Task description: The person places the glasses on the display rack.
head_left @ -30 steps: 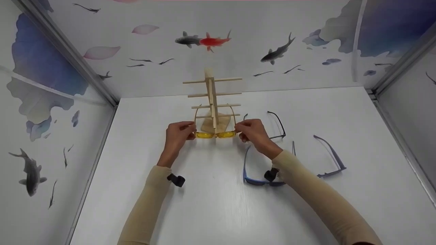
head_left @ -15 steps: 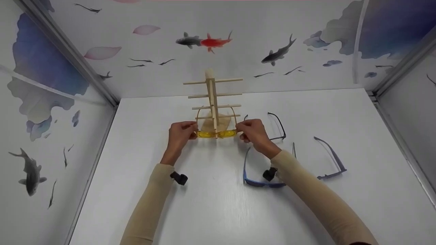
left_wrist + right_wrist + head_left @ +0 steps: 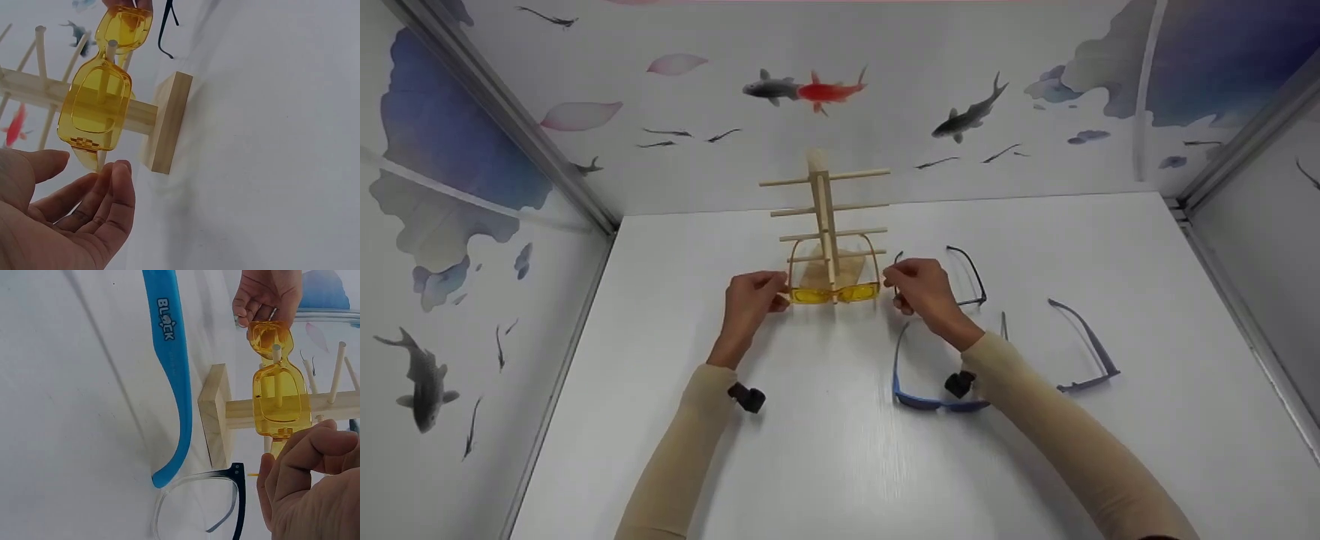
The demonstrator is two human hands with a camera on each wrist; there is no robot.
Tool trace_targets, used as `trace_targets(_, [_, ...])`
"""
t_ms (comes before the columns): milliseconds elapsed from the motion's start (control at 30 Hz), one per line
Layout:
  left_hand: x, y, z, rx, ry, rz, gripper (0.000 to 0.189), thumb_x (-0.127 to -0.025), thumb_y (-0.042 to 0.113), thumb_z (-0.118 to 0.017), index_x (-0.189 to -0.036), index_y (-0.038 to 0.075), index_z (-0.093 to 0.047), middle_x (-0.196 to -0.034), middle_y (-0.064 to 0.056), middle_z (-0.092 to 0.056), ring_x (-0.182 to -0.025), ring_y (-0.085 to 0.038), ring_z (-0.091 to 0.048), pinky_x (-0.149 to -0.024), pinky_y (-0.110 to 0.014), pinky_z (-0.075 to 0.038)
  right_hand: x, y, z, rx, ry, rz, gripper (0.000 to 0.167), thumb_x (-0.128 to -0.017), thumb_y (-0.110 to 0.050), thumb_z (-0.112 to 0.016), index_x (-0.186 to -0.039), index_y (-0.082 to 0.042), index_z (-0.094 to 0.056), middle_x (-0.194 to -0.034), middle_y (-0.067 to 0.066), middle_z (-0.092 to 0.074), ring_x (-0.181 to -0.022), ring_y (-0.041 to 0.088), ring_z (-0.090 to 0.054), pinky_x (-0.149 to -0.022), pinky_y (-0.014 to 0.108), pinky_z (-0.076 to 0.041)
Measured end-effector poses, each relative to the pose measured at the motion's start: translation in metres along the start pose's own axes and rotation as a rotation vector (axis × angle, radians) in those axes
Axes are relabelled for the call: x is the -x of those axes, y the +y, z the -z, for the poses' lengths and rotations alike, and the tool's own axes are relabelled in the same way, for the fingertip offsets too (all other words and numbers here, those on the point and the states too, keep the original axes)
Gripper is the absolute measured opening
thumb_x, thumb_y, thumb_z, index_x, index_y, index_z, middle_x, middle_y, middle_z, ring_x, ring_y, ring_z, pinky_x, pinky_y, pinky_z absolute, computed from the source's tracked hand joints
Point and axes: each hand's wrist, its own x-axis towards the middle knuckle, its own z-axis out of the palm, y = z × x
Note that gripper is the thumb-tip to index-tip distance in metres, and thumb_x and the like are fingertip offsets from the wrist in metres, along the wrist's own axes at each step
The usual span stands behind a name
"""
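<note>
Glasses (image 3: 812, 296), transparent yellow, sit on the wooden rack (image 3: 823, 196), bridge at a forward peg (image 3: 112, 44); left hand (image 3: 751, 298), fingers relaxed, is at one hinge; right hand (image 3: 924, 294), fingers loosely bent, is just beside the other; blue sunglasses (image 3: 919, 403) lie rightward on the table (image 3: 825, 457).

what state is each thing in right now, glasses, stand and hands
Wooden stand: upright on the table
Yellow glasses: resting on the stand, arms unfolded
Dark-framed glasses: on the table, arms unfolded
Blue sunglasses: on the table, arms unfolded
Grey-blue glasses: one arm visible, unfolded; rest partly hidden
Left hand: loosely curved, not visibly gripping
Right hand: loosely curled, not visibly gripping
</note>
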Motion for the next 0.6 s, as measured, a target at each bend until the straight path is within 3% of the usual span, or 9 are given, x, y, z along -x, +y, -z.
trace_targets(300, [0.021, -0.004, 0.010, -0.064, -0.022, -0.001, 0.033, -0.111, 0.020, -0.067, -0.130, -0.006, -0.075, -0.116, -0.026, -0.077, -0.087, -0.025, -0.075, -0.078, -0.029, -0.066, 0.026, -0.010, 0.017, 0.246, 0.065, 0.132, 0.026, -0.110, -0.023, -0.068, -0.124, -0.003, -0.078, -0.106, 0.020, -0.075, -0.072, 0.030, -0.067, -0.061, 0.028, -0.057])
trace_targets(500, [0.034, -0.005, 0.010, -0.095, -0.034, 0.010, 0.033, -0.111, 0.021, -0.068, -0.129, -0.005, -0.076, -0.113, -0.023, -0.078, -0.086, -0.024, -0.075, -0.077, -0.029, -0.066, 0.046, -0.010, 0.031, 0.285, 0.012, 0.118, 0.025, -0.109, -0.021, -0.067, -0.118, -0.002, -0.080, -0.099, 0.016, -0.075, -0.086, 0.035, -0.079, -0.076, 0.035, -0.066])
trace_targets(600, [0.040, -0.005, 0.008, -0.109, -0.042, 0.017, 0.032, -0.110, 0.021, -0.069, -0.128, -0.005, -0.077, -0.110, -0.022, -0.078, -0.086, -0.024, -0.074, -0.077, -0.029, -0.066, 0.056, -0.006, 0.037, 0.324, 0.003, 0.123, 0.024, -0.109, -0.022, -0.068, -0.116, -0.003, -0.081, -0.091, 0.013, -0.076, -0.084, 0.034, -0.077, -0.071, 0.033, -0.061])
